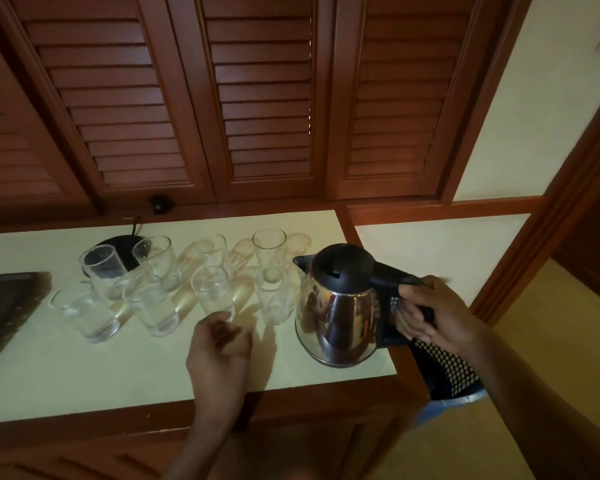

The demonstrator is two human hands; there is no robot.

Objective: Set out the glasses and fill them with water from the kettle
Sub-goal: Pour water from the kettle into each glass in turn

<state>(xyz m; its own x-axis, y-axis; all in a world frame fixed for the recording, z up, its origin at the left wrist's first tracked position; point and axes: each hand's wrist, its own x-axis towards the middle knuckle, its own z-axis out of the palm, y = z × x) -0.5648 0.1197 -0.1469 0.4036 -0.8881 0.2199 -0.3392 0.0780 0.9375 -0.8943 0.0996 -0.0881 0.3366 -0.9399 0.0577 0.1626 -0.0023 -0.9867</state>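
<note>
here our right grip clasps the kettle handle at the surface edge; our left grip hangs loosely curled, empty, just beside the clustered glasses.

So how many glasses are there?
8, I think. Front row, four glasses; back row, four. One back glass is faint; more could hide behind the kettle.

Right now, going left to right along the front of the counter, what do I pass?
In order: dark tray → first glass → second glass → third glass → fourth glass → kettle → right hand gripping the kettle.
</note>
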